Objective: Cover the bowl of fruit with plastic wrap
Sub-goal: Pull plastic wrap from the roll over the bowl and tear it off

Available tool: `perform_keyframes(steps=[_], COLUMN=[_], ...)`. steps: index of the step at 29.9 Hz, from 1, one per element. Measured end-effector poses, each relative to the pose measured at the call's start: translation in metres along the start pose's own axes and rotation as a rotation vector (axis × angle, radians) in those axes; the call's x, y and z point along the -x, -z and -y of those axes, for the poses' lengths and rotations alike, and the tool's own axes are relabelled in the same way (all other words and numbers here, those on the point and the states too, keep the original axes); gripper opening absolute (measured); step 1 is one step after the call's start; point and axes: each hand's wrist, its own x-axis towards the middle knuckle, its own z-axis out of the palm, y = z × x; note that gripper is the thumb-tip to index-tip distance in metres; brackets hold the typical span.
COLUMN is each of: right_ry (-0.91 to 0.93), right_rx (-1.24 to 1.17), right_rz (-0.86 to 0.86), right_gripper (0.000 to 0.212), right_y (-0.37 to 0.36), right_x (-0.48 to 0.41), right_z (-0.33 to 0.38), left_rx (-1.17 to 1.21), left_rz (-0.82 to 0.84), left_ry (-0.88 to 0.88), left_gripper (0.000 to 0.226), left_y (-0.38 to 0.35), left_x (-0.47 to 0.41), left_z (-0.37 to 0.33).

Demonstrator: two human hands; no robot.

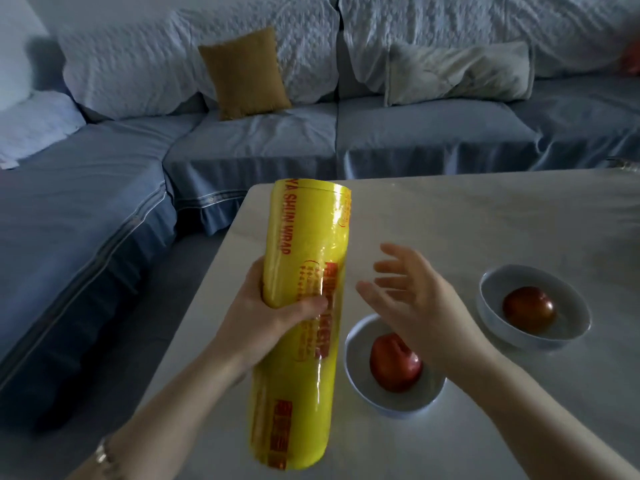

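Film edge being hunted on the roll (304,306)

Roll's being gripped by left hand (273,317); right hand (412,296), fingers spread, should be run along it above the bowl (360,379).

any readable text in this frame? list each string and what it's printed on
"SHUN WRAP": red capitals running lengthwise on the yellow plastic wrap roll, held in the left hand; letters before "SHUN" are cut off, possibly "VA".
Red blocks and small print lower on the roll, some under the fingers: too blurred to read.
Round red mark near the roll's top right edge: too small to read.
Nothing readable on the bowls, table or sofa.
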Motion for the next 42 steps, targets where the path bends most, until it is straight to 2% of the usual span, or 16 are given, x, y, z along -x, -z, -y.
perform_keyframes(steps=[1,3,7,10,11,15,17,19,21,28,35,42], right_ry=[-0.039,-0.116,-0.156,-0.165,-0.169,-0.194,-0.178,-0.163,-0.165,-0.197,-0.211,-0.214], right_rx=[-0.088,-0.231,-0.346,-0.500,-0.510,-0.426,-0.366,-0.420,-0.485,-0.406,-0.346,-0.218], right_rz=[0.029,0.065,-0.122,-0.211,-0.220,-0.208,-0.269,-0.345,-0.371,-0.485,-0.486,-0.453], right_gripper=[0.091,0.107,0.101,0.099,0.098,0.086,0.067,0.042,0.027,0.007,0.017,0.013], right_y=[-0.004,-0.014,-0.026,-0.019,-0.016,-0.008,-0.004,0.001,0.003,0.005,0.008,0.013], right_x=[-0.003,-0.003,0.010,0.018,0.020,0.027,0.031,0.035,0.039,0.038,0.036,0.027], right_z=[0.007,0.016,0.005,-0.007,-0.008,-0.008,-0.011,-0.017,-0.022,-0.033,-0.042,-0.052], left_rx=[0.007,-0.025,-0.108,-0.044,-0.016,-0.002,-0.013,-0.037,-0.064,-0.153,-0.187,-0.234], left_rz=[0.039,0.112,0.201,0.380,0.394,0.309,0.278,0.250,0.235,0.229,0.207,0.261], left_ry=[0.021,0.049,0.056,0.052,0.049,0.041,0.038,0.033,0.023,0.014,0.046,0.040], left_gripper=[0.072,0.075,0.082,0.088,0.090,0.093,0.092,0.094,0.094,0.096,0.097,0.103], left_y=[-0.003,-0.011,-0.023,-0.028,-0.031,-0.045,-0.049,-0.051,-0.051,-0.055,-0.053,-0.047], left_x=[0.008,0.019,0.027,0.028,0.030,0.040,0.044,0.044,0.044,0.048,0.050,0.044], left_z=[-0.003,-0.005,-0.006,-0.007,-0.005,0.000,0.001,0.004,0.006,0.011,0.015,0.016])
